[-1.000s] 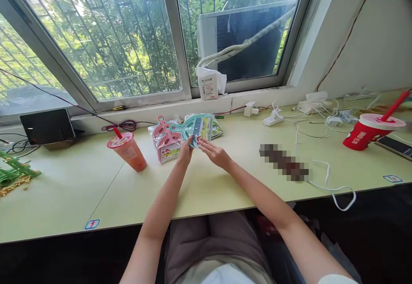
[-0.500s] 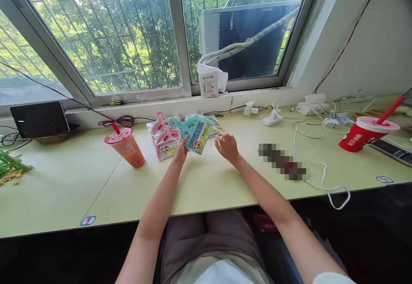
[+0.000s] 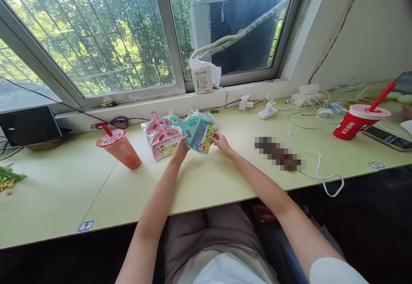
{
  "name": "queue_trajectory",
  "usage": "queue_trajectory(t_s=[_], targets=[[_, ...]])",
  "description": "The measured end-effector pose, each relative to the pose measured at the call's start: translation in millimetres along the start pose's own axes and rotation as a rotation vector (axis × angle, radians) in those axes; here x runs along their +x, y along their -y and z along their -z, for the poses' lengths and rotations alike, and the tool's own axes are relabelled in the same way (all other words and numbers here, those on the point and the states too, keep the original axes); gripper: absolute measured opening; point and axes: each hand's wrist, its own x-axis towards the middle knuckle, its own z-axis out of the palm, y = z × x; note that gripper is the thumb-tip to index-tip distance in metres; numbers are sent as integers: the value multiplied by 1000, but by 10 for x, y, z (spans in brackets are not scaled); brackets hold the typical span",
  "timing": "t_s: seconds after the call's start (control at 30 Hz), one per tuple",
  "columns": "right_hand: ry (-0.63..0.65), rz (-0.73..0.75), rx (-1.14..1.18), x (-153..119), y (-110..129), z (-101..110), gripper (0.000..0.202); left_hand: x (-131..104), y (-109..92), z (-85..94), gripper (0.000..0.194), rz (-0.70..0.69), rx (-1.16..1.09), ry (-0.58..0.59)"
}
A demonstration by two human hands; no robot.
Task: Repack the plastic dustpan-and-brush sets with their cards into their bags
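A teal mini dustpan and brush set (image 3: 192, 130), in a clear bag with a yellow label, is held tilted just above the table. My left hand (image 3: 180, 149) grips its lower left edge, thumb on the front. At the right edge, by the label, the fingers of my right hand (image 3: 221, 143) are closed on the bag. Two pink bagged dustpan sets (image 3: 165, 137) lie close to my left hand, one partly over the other. Behind the teal set another bagged set (image 3: 210, 120) shows only in part.
A cup with a pink drink (image 3: 124, 149) stands left of the sets. At right are a red cup (image 3: 350, 123), a phone (image 3: 388, 138), a white cable (image 3: 336, 176) and a blurred-out item (image 3: 278, 153). Power strips (image 3: 268, 110) and a dark screen (image 3: 30, 125) sit near the window.
My right hand has moved left and closed on the right edge of the teal set's bag; before, it was just apart from it. The camera view has shifted slightly.
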Motion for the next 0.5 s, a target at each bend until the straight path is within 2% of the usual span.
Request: queue_trajectory(t_s=[0.13,0.2,0.3,0.4,0.5], targets=[[-19,-27,342,14,44,23,39,-39,-15,11,39,55,135,199],[29,-51,426,12,97,70,44,-19,-5,21,42,17,160,229],[38,-57,429,19,183,174,50,52,-8,41,43,-84,109,109],[8,-45,437,26,257,256,52,113,-53,63,34,-141,70,-41],[1,-51,440,10,319,269,51,138,-99,80,29,-183,50,-106]])
